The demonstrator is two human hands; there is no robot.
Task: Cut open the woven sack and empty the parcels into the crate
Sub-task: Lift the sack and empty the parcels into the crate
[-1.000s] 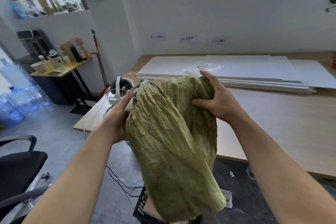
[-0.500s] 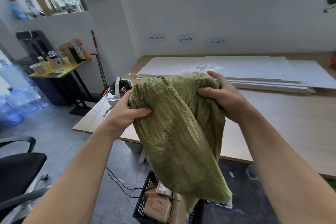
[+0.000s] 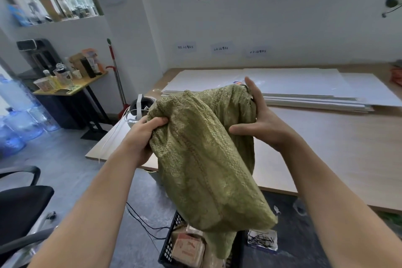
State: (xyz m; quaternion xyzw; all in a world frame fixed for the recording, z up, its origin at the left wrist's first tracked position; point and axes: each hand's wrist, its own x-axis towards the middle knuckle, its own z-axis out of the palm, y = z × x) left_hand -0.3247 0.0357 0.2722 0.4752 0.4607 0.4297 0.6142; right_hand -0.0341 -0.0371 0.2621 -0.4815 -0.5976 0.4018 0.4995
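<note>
A: Sack (image 3: 204, 159), the green woven one, hangs in the air between both hands, over the black crate (image 3: 168, 243) on the floor. Its long axis goes from the bunched top near the hands down and a little to the right, and the open end points into the crate.

B: How do the hands hold it?

A: The left hand (image 3: 142, 135) has its fingers closed tightly on a fold at the upper left corner. The right hand (image 3: 258, 124) is at the upper right; its fingers are spread rather wide and press against the cloth, thumb up, so I judge this grip the looser one. Both hands are at the closed end, about equally near to it.

B: Are parcels already in the crate?

A: Yes, at least one brown parcel (image 3: 188, 248) lies there, directly under the mouth of the sack. I cannot tell whether more remain inside; the lower part looks still a bit full.

B: What is around?

A: The wooden table (image 3: 326, 148) stands just behind the sack, with white boards (image 3: 282, 85) stacked on it. A black cable (image 3: 141, 220) lies on the floor at the left of the crate, and an office chair (image 3: 19, 202) is well apart. I think nothing blocks the way down.
</note>
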